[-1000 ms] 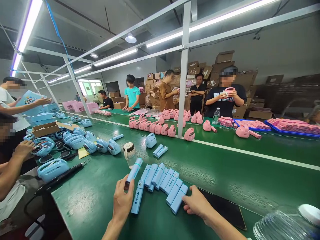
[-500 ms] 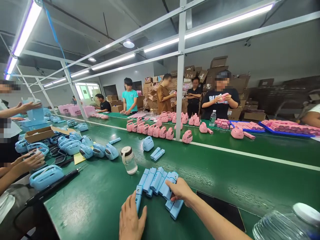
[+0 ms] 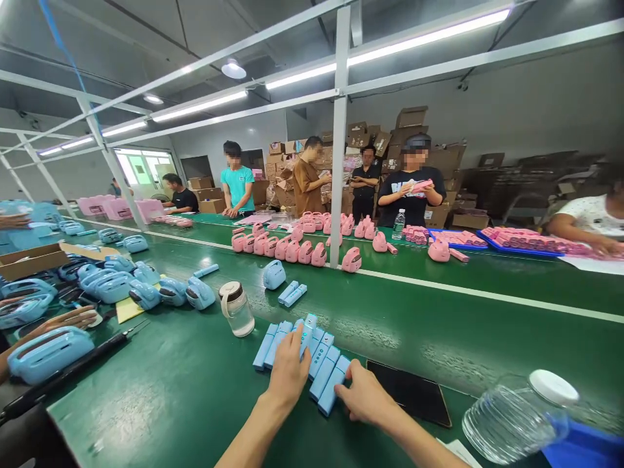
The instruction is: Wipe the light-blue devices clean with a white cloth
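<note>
Several light-blue oblong bars, some with small round buttons, lie side by side in a slanted row on the green table. My left hand is closed on one bar with buttons, which lies tilted on top of the others, between thumb and fingers. My right hand is at the right end of the row, its thumb and forefinger bent against the edge of the outermost bar. Its other fingers are curled under and partly hidden.
A lidded glass jar stands left of the bars. A black tablet-like slab and a large clear bottle lie to the right. Blue rounded cases and a co-worker's hand are left. Pink cases line the far side, with people beyond.
My left hand has moved up and right, onto a bar with buttons. My right hand has shifted down to the outermost bar, and the bars lie more evenly in a row. The view has turned right.
</note>
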The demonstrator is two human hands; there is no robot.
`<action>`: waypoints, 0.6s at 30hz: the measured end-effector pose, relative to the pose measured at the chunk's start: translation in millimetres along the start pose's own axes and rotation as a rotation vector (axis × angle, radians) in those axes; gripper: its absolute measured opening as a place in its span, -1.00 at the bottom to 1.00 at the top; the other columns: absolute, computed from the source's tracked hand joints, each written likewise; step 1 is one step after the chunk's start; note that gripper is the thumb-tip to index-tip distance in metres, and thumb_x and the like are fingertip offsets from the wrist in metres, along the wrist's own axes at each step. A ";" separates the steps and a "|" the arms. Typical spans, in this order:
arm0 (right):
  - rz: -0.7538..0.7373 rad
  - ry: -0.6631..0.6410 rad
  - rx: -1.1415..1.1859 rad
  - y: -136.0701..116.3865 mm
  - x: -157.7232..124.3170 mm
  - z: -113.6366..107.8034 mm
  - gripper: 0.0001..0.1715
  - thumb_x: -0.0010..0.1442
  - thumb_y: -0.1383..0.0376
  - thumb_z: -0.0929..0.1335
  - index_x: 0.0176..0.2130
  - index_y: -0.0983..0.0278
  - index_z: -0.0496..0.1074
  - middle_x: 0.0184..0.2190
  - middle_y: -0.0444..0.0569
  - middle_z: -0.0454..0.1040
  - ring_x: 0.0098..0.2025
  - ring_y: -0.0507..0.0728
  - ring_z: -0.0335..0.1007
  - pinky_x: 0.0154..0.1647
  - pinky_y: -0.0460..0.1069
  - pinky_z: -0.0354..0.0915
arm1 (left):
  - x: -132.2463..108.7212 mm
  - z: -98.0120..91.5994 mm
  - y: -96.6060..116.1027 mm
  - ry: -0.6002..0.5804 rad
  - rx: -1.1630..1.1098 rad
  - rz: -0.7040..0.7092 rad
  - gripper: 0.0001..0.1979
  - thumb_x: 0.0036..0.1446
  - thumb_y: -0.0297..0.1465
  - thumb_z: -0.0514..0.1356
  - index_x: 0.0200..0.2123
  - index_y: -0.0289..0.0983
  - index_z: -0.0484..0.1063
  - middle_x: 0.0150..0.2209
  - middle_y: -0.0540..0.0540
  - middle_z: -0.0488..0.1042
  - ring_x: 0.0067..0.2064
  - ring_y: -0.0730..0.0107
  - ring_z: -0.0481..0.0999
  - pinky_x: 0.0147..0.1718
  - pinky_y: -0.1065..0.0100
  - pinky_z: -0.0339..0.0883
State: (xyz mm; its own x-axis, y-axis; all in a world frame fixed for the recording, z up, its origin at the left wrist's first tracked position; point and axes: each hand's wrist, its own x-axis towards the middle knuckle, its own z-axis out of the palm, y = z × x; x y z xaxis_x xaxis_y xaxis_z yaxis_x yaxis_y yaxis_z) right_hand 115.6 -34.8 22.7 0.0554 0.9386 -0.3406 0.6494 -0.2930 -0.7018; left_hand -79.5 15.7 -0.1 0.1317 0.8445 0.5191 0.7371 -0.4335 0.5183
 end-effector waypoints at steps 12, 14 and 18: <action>-0.061 0.087 0.282 -2.7 -7.2 -24.7 -0.84 0.37 0.34 0.42 -0.05 0.33 0.45 -0.21 -0.07 0.54 -0.24 0.10 0.53 -0.22 0.02 0.49 | -17.6 -8.8 45.2 -0.108 0.011 0.062 -0.58 0.34 -0.31 0.12 0.18 -0.36 0.46 0.13 -0.40 0.48 0.17 -0.21 0.45 0.24 -0.25 0.32; -0.136 0.034 0.365 7.7 -51.3 -51.7 -0.85 0.40 0.34 0.36 -0.03 0.31 0.46 -0.16 -0.03 0.58 -0.17 0.10 0.57 -0.19 -0.03 0.48 | -50.1 -29.0 51.5 -0.176 -0.101 0.101 -0.57 0.36 -0.21 0.13 0.22 -0.22 0.42 0.20 -0.28 0.47 0.25 -0.05 0.44 0.30 -0.07 0.34; -0.134 0.103 0.365 53.4 -151.3 -90.4 -0.75 0.39 0.10 0.35 -0.06 0.17 0.53 -0.16 -0.10 0.61 -0.13 0.11 0.55 -0.10 -0.03 0.43 | -137.6 -57.4 57.4 -0.570 -0.425 0.118 -0.08 0.14 -0.03 0.37 0.46 0.00 0.06 0.45 -0.22 0.21 0.41 -0.22 0.28 0.35 -0.17 0.29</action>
State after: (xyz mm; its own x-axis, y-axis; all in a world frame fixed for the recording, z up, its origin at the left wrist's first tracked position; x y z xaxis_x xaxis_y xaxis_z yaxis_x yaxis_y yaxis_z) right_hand 210.5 -176.1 93.4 0.0766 0.9808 -0.1796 0.3446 -0.1950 -0.9183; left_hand -93.4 -143.4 -2.8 0.6051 0.7673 0.2125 0.3905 -0.5186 0.7606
